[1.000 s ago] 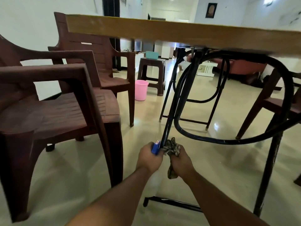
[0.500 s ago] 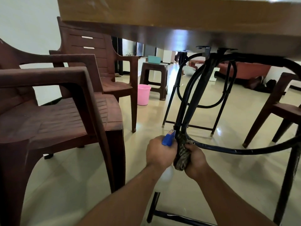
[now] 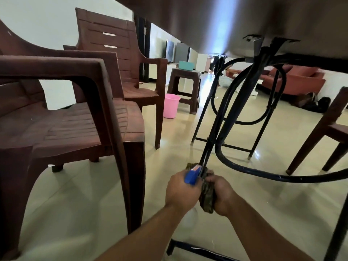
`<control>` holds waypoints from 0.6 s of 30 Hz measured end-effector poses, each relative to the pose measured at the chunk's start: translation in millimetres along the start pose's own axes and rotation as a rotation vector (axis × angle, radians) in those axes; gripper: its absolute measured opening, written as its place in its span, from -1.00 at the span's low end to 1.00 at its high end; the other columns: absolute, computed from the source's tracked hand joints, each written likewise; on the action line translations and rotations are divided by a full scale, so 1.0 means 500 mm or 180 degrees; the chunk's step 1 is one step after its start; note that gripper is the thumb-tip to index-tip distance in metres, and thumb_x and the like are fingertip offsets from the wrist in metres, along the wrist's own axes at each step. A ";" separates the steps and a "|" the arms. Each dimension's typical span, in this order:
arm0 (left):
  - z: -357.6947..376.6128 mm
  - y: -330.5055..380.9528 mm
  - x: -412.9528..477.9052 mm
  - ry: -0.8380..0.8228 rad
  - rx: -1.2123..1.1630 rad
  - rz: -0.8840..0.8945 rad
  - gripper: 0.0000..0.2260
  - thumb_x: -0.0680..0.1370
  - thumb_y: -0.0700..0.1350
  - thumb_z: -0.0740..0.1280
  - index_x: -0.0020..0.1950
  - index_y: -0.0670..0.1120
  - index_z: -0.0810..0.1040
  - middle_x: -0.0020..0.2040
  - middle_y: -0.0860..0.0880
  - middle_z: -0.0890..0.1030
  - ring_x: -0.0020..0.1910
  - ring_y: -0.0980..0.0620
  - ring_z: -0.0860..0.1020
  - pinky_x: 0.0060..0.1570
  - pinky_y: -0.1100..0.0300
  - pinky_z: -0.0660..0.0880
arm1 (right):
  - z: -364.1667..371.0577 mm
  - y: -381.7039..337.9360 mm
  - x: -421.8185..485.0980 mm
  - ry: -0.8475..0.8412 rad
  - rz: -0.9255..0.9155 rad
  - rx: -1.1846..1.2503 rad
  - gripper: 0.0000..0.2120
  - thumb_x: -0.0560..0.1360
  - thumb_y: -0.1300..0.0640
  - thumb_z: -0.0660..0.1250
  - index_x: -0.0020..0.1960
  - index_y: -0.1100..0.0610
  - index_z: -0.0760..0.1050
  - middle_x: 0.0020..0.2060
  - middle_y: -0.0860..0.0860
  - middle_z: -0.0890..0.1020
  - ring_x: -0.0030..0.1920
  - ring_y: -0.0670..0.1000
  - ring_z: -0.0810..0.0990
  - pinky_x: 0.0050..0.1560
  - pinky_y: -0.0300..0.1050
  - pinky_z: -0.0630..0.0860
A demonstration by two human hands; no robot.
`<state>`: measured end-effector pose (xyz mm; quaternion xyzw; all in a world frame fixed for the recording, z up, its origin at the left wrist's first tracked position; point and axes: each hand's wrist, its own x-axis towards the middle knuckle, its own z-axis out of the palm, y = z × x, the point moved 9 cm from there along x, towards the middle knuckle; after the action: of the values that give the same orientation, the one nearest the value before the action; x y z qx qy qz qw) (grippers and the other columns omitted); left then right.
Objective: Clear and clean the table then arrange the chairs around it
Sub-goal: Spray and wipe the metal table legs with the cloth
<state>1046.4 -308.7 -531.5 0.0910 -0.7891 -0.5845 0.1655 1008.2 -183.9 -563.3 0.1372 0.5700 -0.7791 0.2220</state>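
I look from below the table (image 3: 207, 23), whose dark underside fills the top of the view. My left hand (image 3: 181, 191) grips a spray bottle with a blue nozzle (image 3: 192, 175); its clear body shows faintly below the hand. My right hand (image 3: 221, 193) is closed on a dark patterned cloth (image 3: 207, 199), which wraps the lower part of the black metal table leg (image 3: 231, 113). Two brown plastic armchairs stand on the left, one near (image 3: 66, 129) and one farther back (image 3: 120, 59). Another chair (image 3: 331, 129) shows at the right edge.
A curved black brace (image 3: 263, 172) runs from the leg to the right. A pink bucket (image 3: 170, 105) and a brown stool (image 3: 185, 85) bearing a teal tub (image 3: 186, 65) stand beyond on the shiny tile floor. A red sofa (image 3: 293, 80) sits far right.
My head has dropped lower under the table, so its underside now fills the top. Both hands have stayed at the leg, with the cloth wrapped lower around it.
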 end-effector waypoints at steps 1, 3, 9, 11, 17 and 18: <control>0.003 -0.013 -0.006 -0.0015 -0.0108 -0.0046 -0.91 0.52 -0.07 0.42 -0.18 -0.01 0.58 -0.31 -0.01 0.62 -0.31 -0.02 0.60 -0.19 -0.01 0.65 | 0.003 -0.009 -0.002 -0.0048 -0.0024 0.0060 -0.72 0.59 0.23 0.10 0.06 0.28 0.57 -0.31 0.19 0.68 -0.32 0.14 0.62 -0.29 -0.06 0.50; 0.004 -0.019 -0.011 0.0010 -0.0143 -0.0056 -0.86 0.48 0.01 0.43 -0.16 -0.03 0.59 -0.32 -0.01 0.59 -0.37 0.00 0.52 -0.22 -0.01 0.60 | 0.016 -0.048 0.002 -0.0322 -0.0270 0.0589 -0.64 0.53 0.24 0.10 0.22 0.27 0.55 -0.05 0.22 0.71 -0.07 0.19 0.65 -0.04 0.04 0.55; 0.000 -0.027 -0.018 0.0336 0.0110 -0.0052 -0.69 0.55 -0.06 0.39 -0.36 -0.04 0.42 -0.45 0.01 0.41 -0.48 0.11 0.31 -0.43 0.19 0.35 | -0.014 -0.003 0.024 -0.0285 -0.0036 0.0536 -0.64 0.56 0.18 0.13 0.25 0.29 0.54 0.05 0.25 0.69 0.00 0.21 0.66 0.08 0.07 0.57; 0.003 -0.032 -0.028 0.0322 -0.0071 0.0037 -0.76 0.54 -0.07 0.41 -0.29 -0.06 0.49 -0.40 0.00 0.48 -0.45 0.12 0.38 -0.39 0.14 0.44 | -0.028 0.026 0.023 -0.0224 0.0086 0.0257 -0.67 0.56 0.19 0.14 0.20 0.29 0.55 -0.10 0.22 0.70 -0.20 0.17 0.68 -0.20 -0.04 0.59; 0.014 -0.016 -0.036 0.0343 -0.0182 0.0237 -0.79 0.56 -0.01 0.41 -0.23 0.02 0.47 -0.37 0.06 0.47 -0.42 0.13 0.40 -0.35 0.19 0.46 | -0.022 -0.015 0.027 -0.0218 -0.0093 0.0334 -0.64 0.58 0.19 0.14 0.28 0.27 0.53 0.14 0.22 0.65 0.14 0.24 0.61 0.20 0.10 0.53; 0.014 -0.042 -0.042 0.0374 0.0001 0.0098 -0.76 0.56 0.00 0.40 -0.26 0.00 0.46 -0.39 0.05 0.46 -0.44 0.12 0.38 -0.35 0.13 0.47 | -0.023 -0.012 0.026 -0.0225 -0.0089 0.0337 -0.64 0.58 0.20 0.13 0.30 0.27 0.52 0.14 0.23 0.66 0.12 0.23 0.63 0.10 0.08 0.57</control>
<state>1062.1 -301.7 -556.6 0.1131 -0.7795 -0.5753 0.2204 993.6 -174.2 -567.8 0.1132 0.5216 -0.8156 0.2236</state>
